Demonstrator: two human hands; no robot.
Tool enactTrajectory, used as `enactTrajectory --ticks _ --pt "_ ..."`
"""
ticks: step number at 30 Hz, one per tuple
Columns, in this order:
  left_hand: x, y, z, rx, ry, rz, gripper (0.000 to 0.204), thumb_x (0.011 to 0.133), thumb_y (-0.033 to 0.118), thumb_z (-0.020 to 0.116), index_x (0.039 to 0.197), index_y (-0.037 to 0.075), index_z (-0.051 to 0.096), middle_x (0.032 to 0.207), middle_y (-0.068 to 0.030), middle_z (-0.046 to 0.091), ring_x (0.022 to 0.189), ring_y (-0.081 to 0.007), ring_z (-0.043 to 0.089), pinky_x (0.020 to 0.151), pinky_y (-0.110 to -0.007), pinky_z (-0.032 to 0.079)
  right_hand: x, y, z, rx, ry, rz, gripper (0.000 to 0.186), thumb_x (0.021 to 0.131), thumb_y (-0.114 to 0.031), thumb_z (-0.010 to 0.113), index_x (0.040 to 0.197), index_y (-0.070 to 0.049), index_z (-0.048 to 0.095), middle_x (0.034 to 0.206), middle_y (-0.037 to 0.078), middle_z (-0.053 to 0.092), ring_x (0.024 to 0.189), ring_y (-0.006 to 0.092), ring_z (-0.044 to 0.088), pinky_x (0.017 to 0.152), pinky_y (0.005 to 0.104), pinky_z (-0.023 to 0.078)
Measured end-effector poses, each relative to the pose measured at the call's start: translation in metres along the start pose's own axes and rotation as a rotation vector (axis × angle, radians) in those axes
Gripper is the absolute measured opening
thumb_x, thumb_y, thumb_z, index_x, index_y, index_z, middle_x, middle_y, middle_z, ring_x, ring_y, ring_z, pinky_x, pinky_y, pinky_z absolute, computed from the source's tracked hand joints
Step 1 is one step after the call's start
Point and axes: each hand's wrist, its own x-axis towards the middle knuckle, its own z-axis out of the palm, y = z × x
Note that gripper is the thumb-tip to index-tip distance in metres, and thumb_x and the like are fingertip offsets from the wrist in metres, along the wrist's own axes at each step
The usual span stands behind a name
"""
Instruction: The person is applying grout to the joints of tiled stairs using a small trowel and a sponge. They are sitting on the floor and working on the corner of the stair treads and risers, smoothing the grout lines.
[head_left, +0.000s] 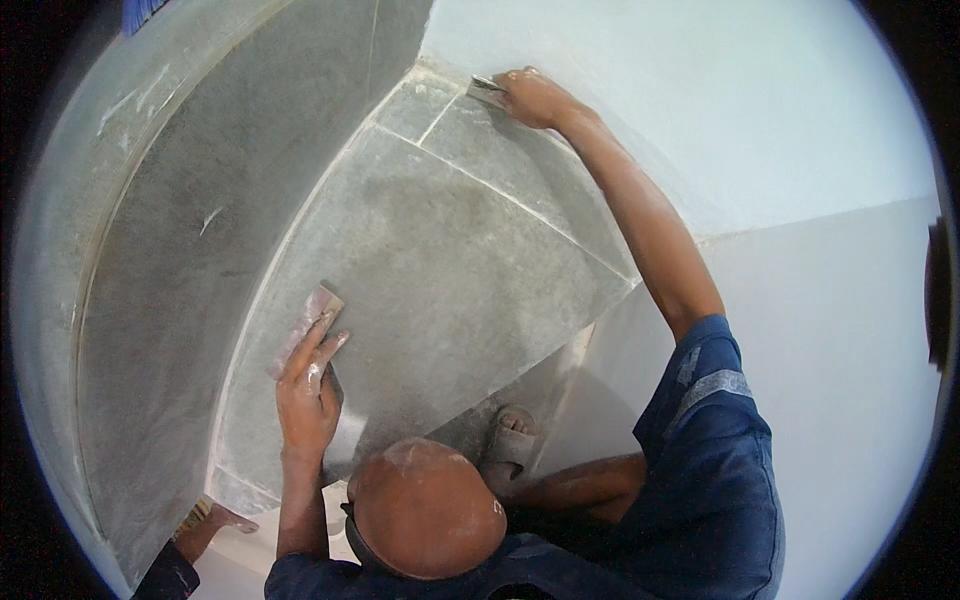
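Neither my left hand nor my right hand can be made out. Below me, a person in a dark blue shirt [700,470], head seen from above [430,510], squats over grey stone slabs [400,250] with pale joints. That person's right hand [535,98] grips a small flat scraper [487,90] at the far joint by the wall. Their left hand [307,410] lies over the large slab with a flat, pinkish, plaster-smeared spreader [318,310] under its fingers. White smears mark those fingers.
A white wall [680,90] bounds the slabs at far right. A curved grey band [200,200] runs along the left. The person's sandalled foot [515,430] stands by the lower wall. At lower left, skin beside dark cloth [170,575] shows; hand or foot, unclear. Blue bristles [140,12] show at top left.
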Motion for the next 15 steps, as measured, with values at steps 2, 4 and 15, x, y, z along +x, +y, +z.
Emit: enactTrajectory --ticks 2,4,15 --pt "-0.002 -0.002 0.0 -0.009 -0.001 -0.007 0.037 0.079 -0.014 0.046 0.105 0.001 0.067 0.127 -0.0136 0.058 0.12 -0.0291 0.054 0.101 -0.04 0.043 -0.017 0.012 -0.011 0.031 -0.001 0.005 0.03 0.091 -0.016 0.051 0.115 -0.001 0.06 0.113 0.02 0.062 0.111 0.0365 0.054 0.098 0.0456 0.042" --pt "-0.003 -0.005 0.002 -0.008 0.002 0.007 0.037 0.078 -0.014 0.046 0.106 0.001 0.066 0.127 -0.014 0.058 0.12 -0.0292 0.054 0.101 -0.04 0.043 -0.029 0.014 -0.005 0.024 0.019 0.043 0.03 0.092 -0.017 0.051 0.115 -0.001 0.06 0.113 0.02 0.062 0.112 0.0362 0.054 0.098 0.0456 0.042" --pt "-0.004 -0.003 0.003 0.05 -0.033 -0.05 0.038 0.082 -0.011 0.043 0.109 0.005 0.065 0.128 -0.0129 0.058 0.123 -0.0295 0.051 0.105 -0.041 0.038 -0.084 0.043 -0.014 0.038 -0.13 0.19 0.032 0.094 -0.024 0.051 0.114 -0.001 0.06 0.11 0.021 0.063 0.106 0.0385 0.056 0.093 0.0475 0.043"
